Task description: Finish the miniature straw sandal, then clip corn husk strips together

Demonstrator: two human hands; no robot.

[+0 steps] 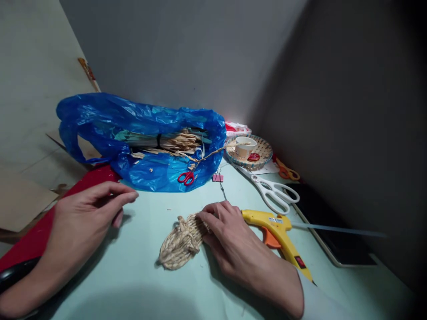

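Head view: I see my right hand [233,242] laid over one end of the woven straw piece [178,246] on the tabletop [140,275], thumb hidden, so I cannot tell its grip. My left hand [86,218] rests empty, fingers loosely extended, near the blue bag [143,173].
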